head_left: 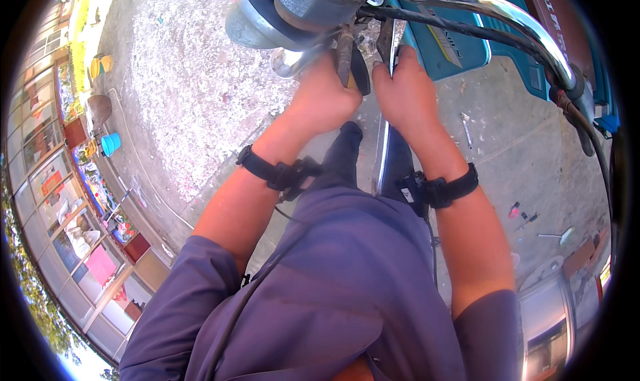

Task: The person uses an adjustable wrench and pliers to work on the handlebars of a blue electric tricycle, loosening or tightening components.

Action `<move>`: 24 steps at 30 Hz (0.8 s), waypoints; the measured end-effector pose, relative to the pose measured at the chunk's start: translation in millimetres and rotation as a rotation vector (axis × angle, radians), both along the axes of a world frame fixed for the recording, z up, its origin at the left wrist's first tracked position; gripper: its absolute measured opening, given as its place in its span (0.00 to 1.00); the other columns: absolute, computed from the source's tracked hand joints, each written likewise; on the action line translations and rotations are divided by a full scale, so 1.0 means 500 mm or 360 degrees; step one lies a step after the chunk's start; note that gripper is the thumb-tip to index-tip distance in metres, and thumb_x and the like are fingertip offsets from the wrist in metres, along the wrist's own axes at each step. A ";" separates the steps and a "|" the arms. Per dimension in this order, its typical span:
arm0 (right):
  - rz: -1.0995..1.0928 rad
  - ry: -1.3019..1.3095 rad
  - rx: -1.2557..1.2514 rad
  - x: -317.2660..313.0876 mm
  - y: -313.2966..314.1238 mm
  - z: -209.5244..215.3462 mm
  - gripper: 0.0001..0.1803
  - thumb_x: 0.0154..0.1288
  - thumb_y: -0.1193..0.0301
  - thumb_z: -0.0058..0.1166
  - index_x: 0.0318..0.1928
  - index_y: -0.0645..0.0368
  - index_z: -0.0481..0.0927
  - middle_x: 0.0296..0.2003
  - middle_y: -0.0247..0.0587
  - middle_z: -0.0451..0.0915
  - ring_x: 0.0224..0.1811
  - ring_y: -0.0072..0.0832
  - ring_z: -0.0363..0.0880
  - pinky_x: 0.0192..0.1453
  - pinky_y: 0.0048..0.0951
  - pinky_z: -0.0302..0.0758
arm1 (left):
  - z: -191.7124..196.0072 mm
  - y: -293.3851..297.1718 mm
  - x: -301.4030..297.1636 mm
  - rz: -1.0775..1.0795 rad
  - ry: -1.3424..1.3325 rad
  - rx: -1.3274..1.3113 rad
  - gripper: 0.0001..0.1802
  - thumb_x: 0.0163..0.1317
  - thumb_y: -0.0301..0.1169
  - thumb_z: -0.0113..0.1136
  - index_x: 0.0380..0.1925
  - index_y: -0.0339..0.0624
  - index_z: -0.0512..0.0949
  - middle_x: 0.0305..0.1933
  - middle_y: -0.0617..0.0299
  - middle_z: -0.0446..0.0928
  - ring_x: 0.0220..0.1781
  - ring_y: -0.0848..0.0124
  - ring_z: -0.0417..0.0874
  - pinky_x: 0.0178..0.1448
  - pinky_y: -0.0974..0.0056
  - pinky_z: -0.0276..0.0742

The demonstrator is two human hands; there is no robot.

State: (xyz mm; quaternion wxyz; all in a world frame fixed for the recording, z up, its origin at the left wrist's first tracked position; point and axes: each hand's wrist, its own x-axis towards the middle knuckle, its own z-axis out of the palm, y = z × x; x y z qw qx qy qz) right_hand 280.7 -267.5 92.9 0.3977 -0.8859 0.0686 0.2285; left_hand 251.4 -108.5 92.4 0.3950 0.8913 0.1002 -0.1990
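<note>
At the front of a motor vehicle, below its round gauge (325,4), both my hands are at work. My left hand (328,96) is closed beside a worn brown metal rod (344,53) and a dark oval piece (360,71); what its fingers grip is hidden. Close by, my right hand (408,89) is closed with the thumb raised against a thin silver metal bar (382,158), which seems to run down past the hand between my legs. A rounded silver housing (250,24), perhaps the headlight, sits above my left hand.
A chrome handlebar (493,9) with a black cable arches over the teal body panel (443,44) at upper right. A wrench (467,129) and small tools (527,220) lie on the concrete. At far left stand a blue bucket (111,144) and a windowed building (57,188).
</note>
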 end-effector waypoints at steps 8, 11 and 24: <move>-0.0170 0.0162 0.0288 -0.074 0.017 -0.015 0.20 0.69 0.67 0.47 0.55 0.70 0.72 0.37 0.67 0.81 0.42 0.61 0.81 0.48 0.50 0.76 | -0.021 -0.001 -0.006 0.0038 -0.0001 -0.0066 0.29 0.59 0.38 0.63 0.54 0.28 0.71 0.50 0.44 0.80 0.52 0.56 0.83 0.56 0.59 0.76; -0.0156 0.0091 0.0238 -0.074 0.022 -0.013 0.19 0.69 0.68 0.47 0.54 0.69 0.73 0.37 0.66 0.82 0.42 0.60 0.81 0.48 0.49 0.76 | -0.012 -0.003 -0.005 0.0030 -0.0056 -0.0114 0.28 0.59 0.37 0.62 0.54 0.28 0.72 0.50 0.44 0.81 0.52 0.57 0.83 0.57 0.59 0.76; -0.0150 -0.0001 0.0213 -0.080 0.032 -0.038 0.19 0.69 0.69 0.47 0.55 0.69 0.71 0.37 0.66 0.82 0.41 0.61 0.81 0.46 0.52 0.76 | 0.008 -0.006 -0.003 0.0092 0.0078 -0.0103 0.29 0.61 0.36 0.60 0.56 0.25 0.69 0.46 0.48 0.82 0.47 0.65 0.83 0.52 0.63 0.78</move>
